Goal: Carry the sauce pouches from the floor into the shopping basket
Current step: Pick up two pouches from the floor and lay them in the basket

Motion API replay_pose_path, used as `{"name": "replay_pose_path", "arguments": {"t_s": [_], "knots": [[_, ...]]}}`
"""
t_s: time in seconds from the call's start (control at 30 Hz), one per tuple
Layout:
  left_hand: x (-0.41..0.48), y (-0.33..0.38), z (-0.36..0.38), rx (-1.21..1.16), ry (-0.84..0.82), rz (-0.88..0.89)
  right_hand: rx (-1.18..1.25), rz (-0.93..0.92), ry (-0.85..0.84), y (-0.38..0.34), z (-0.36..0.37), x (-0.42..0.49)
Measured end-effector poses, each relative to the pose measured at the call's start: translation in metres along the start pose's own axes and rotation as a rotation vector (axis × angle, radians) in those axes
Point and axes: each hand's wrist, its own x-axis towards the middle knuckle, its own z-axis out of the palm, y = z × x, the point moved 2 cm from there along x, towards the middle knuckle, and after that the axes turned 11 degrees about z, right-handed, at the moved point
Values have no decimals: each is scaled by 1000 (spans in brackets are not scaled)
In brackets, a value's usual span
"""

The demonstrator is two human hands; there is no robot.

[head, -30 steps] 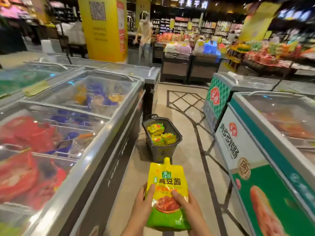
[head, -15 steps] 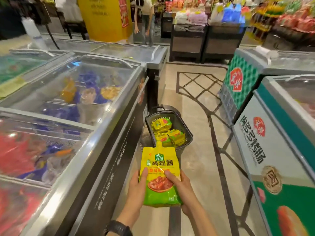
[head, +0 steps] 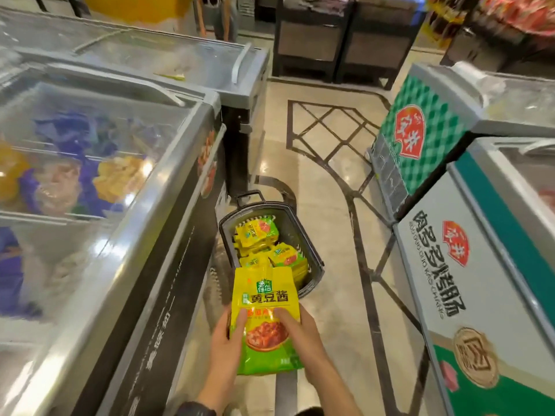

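While both hands keep it off the ground, the sauce pouch (head: 265, 298) stands upright in the air at the near end of the shopping basket (head: 295, 235), its yellow top overlapping the basket's near rim in the head view and its green bottom edge towards the person. The left hand (head: 225, 340) grips the pouch's left edge, thumb laid across the front just beside the printed dish of sauce. The right hand (head: 300, 334) grips the right edge the same way, thumb flat on the front. The remaining fingers of each hand are tucked behind the pouch, so I cannot tell how they lie. A dark watch (head: 195, 411) shows at the left wrist. The basket sits on the tiled floor (head: 330, 205), tight against the long glass-topped chest freezer (head: 168, 187) on the left, and other pouches (head: 258, 232) of the same yellow and green lie piled inside it. A second freezer (head: 450, 265) with green and white panels stands across the aisle on the right.
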Motion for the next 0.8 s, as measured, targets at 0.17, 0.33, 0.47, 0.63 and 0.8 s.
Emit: {"name": "replay_pose_path", "arguments": {"t_s": [0.17,0.33,0.47,0.63,0.8], "knots": [[83,-18,37,102,24,-14,-50,84,109,-27,-6,92],[177,-62,76,127,59,-79,-193,185,71,-47,-14,213],[253,-121,97,219,131,-178,-221,253,42,-40,-12,318],[332,-217,106,251,227,-256,-342,303,-37,0,1,447],[386,-298,106,334,199,-323,-457,361,-53,55,17,541]]}}
